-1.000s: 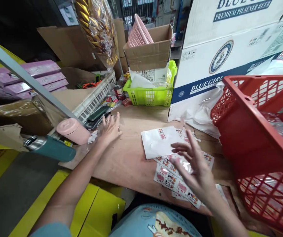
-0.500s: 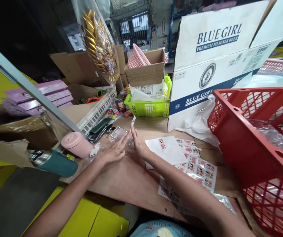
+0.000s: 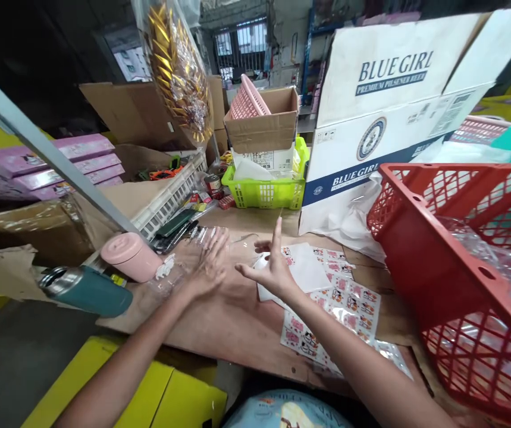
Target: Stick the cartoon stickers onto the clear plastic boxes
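Two hands (image 3: 210, 266) (image 3: 269, 266) hover apart above a wooden table (image 3: 219, 324) in a cluttered workroom.

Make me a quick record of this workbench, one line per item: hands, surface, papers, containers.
Left hand: open, at the clear plastic
Left hand point: left hand
Right hand: right hand, fingers spread, near the white paper
Surface: wooden tabletop
Papers: white paper partly over printed sheets
Left side: pink container, teal flask
Right side: red crate with clear plastic inside
Back: green basket, Blue Girl carton
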The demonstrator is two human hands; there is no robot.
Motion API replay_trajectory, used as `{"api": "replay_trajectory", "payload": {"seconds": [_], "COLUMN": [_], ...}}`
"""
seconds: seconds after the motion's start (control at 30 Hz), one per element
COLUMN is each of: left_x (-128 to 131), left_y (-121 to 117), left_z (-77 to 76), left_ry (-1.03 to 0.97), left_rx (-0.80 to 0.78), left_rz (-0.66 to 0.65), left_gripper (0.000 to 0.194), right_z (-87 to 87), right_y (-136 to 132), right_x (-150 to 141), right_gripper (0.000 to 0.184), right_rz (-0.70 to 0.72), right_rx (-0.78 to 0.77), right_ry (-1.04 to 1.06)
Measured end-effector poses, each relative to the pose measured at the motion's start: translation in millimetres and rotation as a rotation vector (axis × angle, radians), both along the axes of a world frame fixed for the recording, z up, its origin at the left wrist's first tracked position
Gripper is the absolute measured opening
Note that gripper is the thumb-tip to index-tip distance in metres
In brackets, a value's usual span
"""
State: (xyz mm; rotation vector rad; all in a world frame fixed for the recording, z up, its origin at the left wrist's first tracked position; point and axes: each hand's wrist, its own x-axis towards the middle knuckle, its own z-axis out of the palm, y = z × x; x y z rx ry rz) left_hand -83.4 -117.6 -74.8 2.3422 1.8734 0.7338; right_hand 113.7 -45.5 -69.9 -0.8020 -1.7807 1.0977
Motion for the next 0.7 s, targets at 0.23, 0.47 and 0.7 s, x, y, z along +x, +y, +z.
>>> {"api": "replay_trajectory", "payload": {"seconds": [0.23,0.47,0.7], "left_x": [113.3,147.0,184.0], "left_y": [-21.9,-24.2,-24.3], "left_z": [-5.3,1.2,-0.6], "left_ry": [-1.256,-1.887,-1.976], "left_rx": [-0.028,-0.343,-0.466], "left_rz": [0.018,0.006,-0.001], "left_gripper": [0.027,0.023,0.021], "right_z": [7.1,25.2,6.0], "right_y": [-9.4,-58.2,-100.8], "right_x": [54.9,146.9,161.7], "right_gripper": [0.131,0.093,0.094], "right_rz": [0.112,0.518,0.619], "right_rx": [-0.106,-0.661,-1.003], "right_ry": [-0.065,0.420,0.750]}}
